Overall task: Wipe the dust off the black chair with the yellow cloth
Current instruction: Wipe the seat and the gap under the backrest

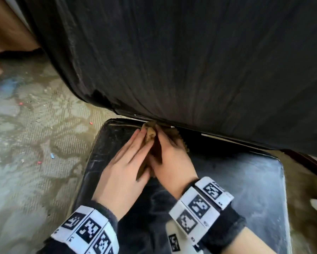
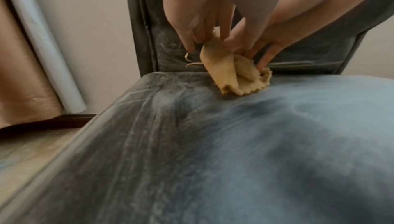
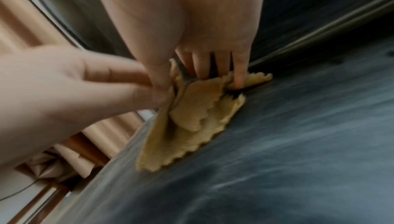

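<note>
Your left hand [image 1: 124, 162] pinches the yellow cloth [image 1: 150, 135], right hand [image 1: 170, 158] presses it flat; sweep firmly from the backrest [image 1: 190, 61] across the dusty seat [image 1: 245, 180].

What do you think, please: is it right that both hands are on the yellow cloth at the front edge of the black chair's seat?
Not the front edge: the head view shows the left hand and right hand on the yellow cloth at the back of the seat, right where it meets the backrest.
</note>
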Available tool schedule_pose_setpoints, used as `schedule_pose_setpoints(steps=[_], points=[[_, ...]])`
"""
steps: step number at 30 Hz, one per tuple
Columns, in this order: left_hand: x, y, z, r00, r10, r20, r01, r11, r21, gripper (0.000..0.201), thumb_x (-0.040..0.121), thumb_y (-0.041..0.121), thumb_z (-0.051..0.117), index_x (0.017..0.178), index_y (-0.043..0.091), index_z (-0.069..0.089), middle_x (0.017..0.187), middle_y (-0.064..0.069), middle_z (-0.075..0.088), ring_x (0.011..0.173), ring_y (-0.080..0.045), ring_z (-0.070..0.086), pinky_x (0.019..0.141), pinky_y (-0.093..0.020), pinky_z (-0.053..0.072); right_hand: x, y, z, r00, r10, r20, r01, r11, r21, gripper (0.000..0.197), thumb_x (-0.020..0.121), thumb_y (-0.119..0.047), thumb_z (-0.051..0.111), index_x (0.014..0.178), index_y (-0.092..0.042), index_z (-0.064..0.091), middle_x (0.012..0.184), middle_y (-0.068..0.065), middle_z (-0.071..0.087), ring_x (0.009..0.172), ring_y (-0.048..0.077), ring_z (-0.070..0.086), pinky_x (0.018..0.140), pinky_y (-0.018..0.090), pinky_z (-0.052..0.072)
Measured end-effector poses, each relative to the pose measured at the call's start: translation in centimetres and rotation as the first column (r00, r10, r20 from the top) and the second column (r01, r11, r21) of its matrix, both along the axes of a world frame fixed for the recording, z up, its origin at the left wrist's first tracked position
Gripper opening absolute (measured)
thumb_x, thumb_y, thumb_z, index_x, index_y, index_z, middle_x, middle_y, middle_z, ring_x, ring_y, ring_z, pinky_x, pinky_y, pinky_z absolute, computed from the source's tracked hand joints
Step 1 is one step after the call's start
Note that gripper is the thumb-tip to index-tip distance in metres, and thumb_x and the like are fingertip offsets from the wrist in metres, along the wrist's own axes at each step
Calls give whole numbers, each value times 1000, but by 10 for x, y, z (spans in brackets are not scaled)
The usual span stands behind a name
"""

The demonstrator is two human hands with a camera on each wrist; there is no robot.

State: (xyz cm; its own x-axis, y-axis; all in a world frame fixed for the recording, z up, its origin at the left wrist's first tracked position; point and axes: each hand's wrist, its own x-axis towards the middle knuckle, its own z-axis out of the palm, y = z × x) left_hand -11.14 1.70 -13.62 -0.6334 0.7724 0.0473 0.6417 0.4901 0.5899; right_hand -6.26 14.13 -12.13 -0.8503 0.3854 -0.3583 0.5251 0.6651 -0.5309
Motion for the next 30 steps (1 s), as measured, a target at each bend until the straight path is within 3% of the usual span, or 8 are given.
schedule_pose_setpoints(steps=[5, 8, 12, 17, 19, 22, 26, 30], points=[[-4, 18, -5, 981, -111, -157, 95, 990, -106, 49, 86, 27, 43, 126, 2, 54, 147, -11, 36, 138, -19, 26, 111, -40, 24, 51, 43, -8, 1000, 17, -3, -17, 994, 108, 67, 78, -50, 43, 136, -14, 44, 141, 6, 47, 133, 28, 39, 105, 48, 38], [2, 32, -13, 944, -248, -219, 203, 957, -208, 54, 83, 33, 42, 127, 6, 54, 142, -9, 45, 136, -21, 34, 108, -40, 26, 67, 59, -18, 991, 79, 106, -102, 968, 230, 60, 72, -39, 50, 126, -13, 55, 138, 7, 50, 127, 31, 47, 96, 52, 46], [-4, 40, -27, 969, -173, -178, 108, 939, -327, 57, 81, 42, 39, 133, 19, 48, 142, -6, 45, 134, -25, 38, 108, -44, 32, 77, 64, -30, 988, 147, 46, -154, 932, 328, 57, 74, -38, 40, 123, -15, 58, 134, 5, 55, 121, 29, 53, 89, 51, 50], [0, 57, -26, 995, -15, -100, -1, 987, -159, 46, 76, 8, 38, 114, 13, 63, 128, -9, 58, 123, -28, 49, 97, -45, 47, 89, 71, -33, 998, 60, -16, -51, 941, 334, 56, 76, -39, 39, 126, -20, 55, 138, 4, 50, 127, 29, 47, 94, 52, 47], [7, 67, -28, 998, -55, -36, 54, 998, -27, 49, 73, 8, 33, 107, 16, 67, 122, -5, 62, 118, -22, 52, 90, -32, 52, 90, 75, -33, 997, 45, -64, -22, 947, 320, 51, 75, -34, 43, 120, -17, 59, 135, 4, 54, 125, 27, 49, 92, 51, 49], [27, 83, -28, 978, -208, 27, 205, 975, 83, 44, 76, 13, 36, 101, 16, 71, 118, -2, 65, 118, -16, 52, 98, -22, 39, 89, 78, -34, 995, 24, -99, 10, 944, 331, 44, 63, -19, 57, 105, -13, 67, 120, 5, 65, 119, 27, 55, 85, 50, 54], [25, 84, -32, 988, -142, -53, 142, 990, -16, 41, 75, 10, 40, 102, 15, 71, 114, -2, 67, 116, -19, 53, 99, -30, 44, 90, 83, -34, 995, 21, -102, 13, 948, 318, 48, 63, -18, 58, 111, -15, 66, 123, 2, 64, 118, 24, 56, 87, 47, 53], [-21, 56, -26, 995, 62, -72, -75, 978, -193, 61, 65, -14, 51, 117, 16, 63, 127, -9, 58, 119, -32, 52, 91, -46, 50, 94, 85, -37, 993, 22, -116, 13, 956, 295, 52, 69, -19, 54, 121, -19, 60, 134, -3, 55, 125, 19, 49, 96, 45, 48]])
